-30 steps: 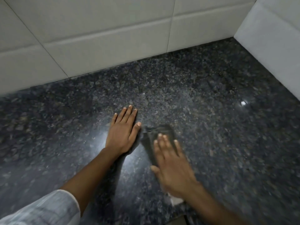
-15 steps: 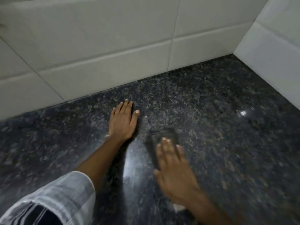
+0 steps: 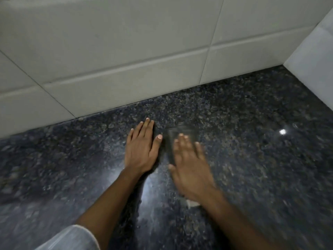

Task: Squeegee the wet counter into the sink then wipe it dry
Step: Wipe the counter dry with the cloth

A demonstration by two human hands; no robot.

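The dark speckled granite counter [image 3: 252, 168] fills the lower view and shines with reflected light. My left hand [image 3: 142, 148] lies flat on it, fingers straight and together, a short way from the wall. My right hand [image 3: 191, 165] is blurred with motion and presses flat on a dark grey cloth [image 3: 182, 134], which shows past the fingertips; a pale corner of it [image 3: 191, 202] sticks out under the wrist. No squeegee or sink is in view.
A white tiled wall [image 3: 126, 60] runs along the back of the counter. A second white wall [image 3: 313, 62] closes the right side, forming a corner at the upper right. A bright light glint [image 3: 282, 131] sits on the counter.
Both hands have moved away from me toward the back wall, and the right hand has pushed the cloth forward with it. The view has tilted up, showing more wall.
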